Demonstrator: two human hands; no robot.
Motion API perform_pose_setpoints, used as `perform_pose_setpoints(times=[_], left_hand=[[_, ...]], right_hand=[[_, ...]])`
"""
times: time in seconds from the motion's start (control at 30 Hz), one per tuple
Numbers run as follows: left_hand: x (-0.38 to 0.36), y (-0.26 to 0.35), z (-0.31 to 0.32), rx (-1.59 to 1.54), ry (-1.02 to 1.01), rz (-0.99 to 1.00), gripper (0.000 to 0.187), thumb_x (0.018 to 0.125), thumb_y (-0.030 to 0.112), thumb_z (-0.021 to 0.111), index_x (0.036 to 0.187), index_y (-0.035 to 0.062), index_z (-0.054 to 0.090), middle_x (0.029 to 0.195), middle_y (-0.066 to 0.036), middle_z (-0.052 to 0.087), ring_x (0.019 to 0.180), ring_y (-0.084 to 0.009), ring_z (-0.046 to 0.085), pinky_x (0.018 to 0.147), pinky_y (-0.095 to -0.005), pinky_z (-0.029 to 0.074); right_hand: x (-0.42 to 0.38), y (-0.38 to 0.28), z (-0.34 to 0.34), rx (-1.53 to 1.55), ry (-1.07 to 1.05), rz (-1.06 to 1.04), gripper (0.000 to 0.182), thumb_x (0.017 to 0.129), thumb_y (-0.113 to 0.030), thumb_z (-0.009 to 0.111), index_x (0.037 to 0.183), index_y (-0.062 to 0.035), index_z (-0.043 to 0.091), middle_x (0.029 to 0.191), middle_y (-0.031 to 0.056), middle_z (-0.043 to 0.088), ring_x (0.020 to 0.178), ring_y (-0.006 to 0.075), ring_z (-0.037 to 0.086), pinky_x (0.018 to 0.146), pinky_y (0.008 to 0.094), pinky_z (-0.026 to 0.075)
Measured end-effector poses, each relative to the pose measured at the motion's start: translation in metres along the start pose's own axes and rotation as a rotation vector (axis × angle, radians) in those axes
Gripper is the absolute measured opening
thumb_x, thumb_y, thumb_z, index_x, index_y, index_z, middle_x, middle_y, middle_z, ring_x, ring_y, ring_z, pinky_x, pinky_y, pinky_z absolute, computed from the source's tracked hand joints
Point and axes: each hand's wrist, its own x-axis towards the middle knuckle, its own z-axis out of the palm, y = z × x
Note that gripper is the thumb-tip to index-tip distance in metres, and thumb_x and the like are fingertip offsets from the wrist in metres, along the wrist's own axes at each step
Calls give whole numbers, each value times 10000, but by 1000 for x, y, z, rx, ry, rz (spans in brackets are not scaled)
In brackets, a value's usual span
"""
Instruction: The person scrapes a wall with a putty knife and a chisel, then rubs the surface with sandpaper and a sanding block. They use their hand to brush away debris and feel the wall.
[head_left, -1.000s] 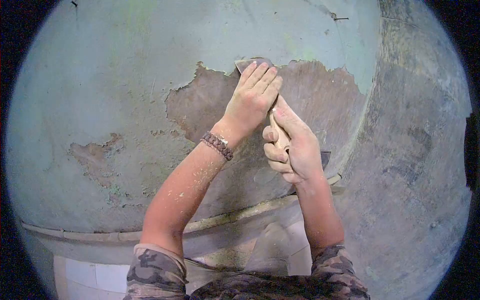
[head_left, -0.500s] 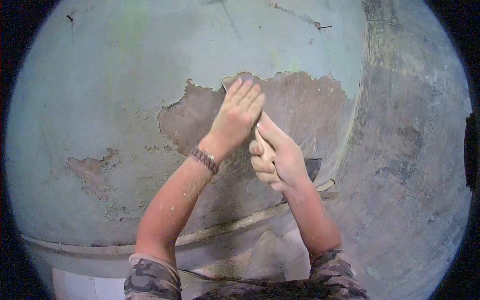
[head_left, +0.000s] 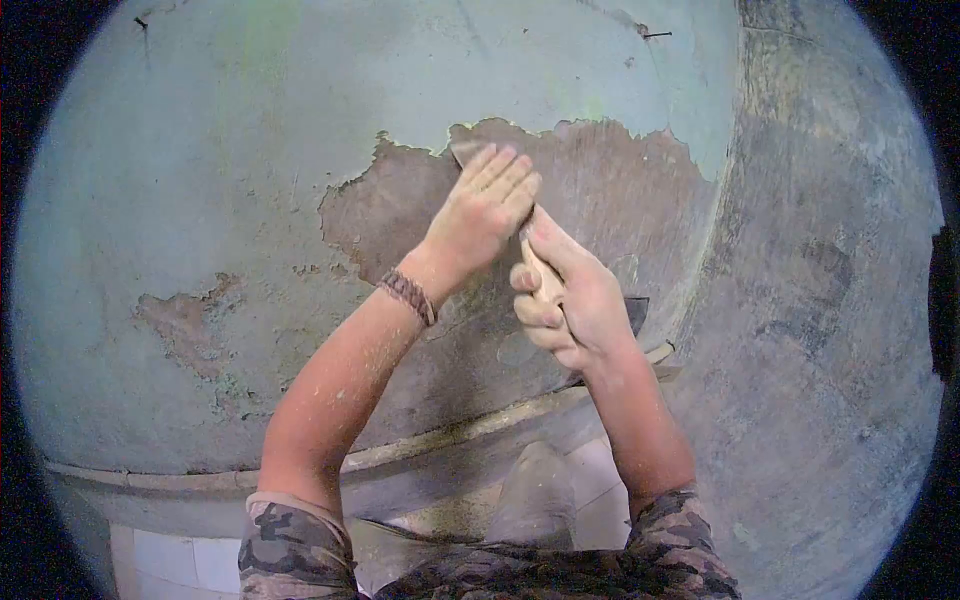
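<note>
In my right hand [head_left: 585,295] is the wooden handle of a scraper [head_left: 540,272], with the fingers wrapped round it. The blade [head_left: 464,151] points up and left, flat against a bare brown patch of wall just below the ragged paint edge. My left hand [head_left: 487,205] lies over the blade with its fingers stretched out side by side, pressing on it and hiding most of it. A braided bracelet [head_left: 408,296] circles the left wrist.
Pale green paint [head_left: 300,90] covers the upper wall. A smaller bare patch [head_left: 190,325] shows at left. Two nails, one a right nail [head_left: 657,35], stick out above. A ledge [head_left: 200,482] runs along the bottom; a rough grey wall [head_left: 800,300] stands at right.
The view has tilted slightly, so the wall sits higher in it. Against the wall, both hands and the scraper have drawn back a little, and the blade tip is now just below the paint edge.
</note>
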Motion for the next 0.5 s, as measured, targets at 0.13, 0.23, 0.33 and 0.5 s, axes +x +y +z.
perform_pose_setpoints(times=[0.13, 0.23, 0.33, 0.5], left_hand=[[35, -23, -8, 65, 2, -24, 373, 785, 124, 564, 1139, 14, 611, 1238, -154, 600, 1221, -306, 522, 1096, -460, 343], [18, -10, -7, -13, -55, 1, 378, 781, 126, 572, 1138, 6, 608, 1240, -162, 597, 1229, -307, 516, 1098, -463, 338], [-26, 14, -4, -51, -52, -26, 370, 779, 95, 580, 1137, 3, 611, 1240, -169, 596, 1237, -322, 510, 1091, -458, 356], [-35, 9, -28, -24, -2, -59, 358, 791, 99, 586, 1135, 8, 619, 1246, -160, 595, 1231, -316, 518, 1079, -461, 372]], right_hand=[[27, -16, 10, 6, -28, -116, 479, 998, -334, 424, 1461, -285, 316, 751, -12, 474, 433, 34, 352, 311, 173, 239], [6, -10, 4, 13, -63, -59, 500, 999, -347, 423, 1473, -284, 277, 748, -11, 472, 436, 34, 360, 313, 173, 248], [-15, 28, 1, -8, 8, -3, 534, 1004, -359, 421, 1495, -281, 228, 739, -9, 472, 423, 34, 358, 318, 170, 251], [-6, 46, 18, -10, -18, -40, 575, 1005, -353, 428, 1514, -242, 182, 714, -8, 471, 406, 40, 362, 314, 173, 250]])
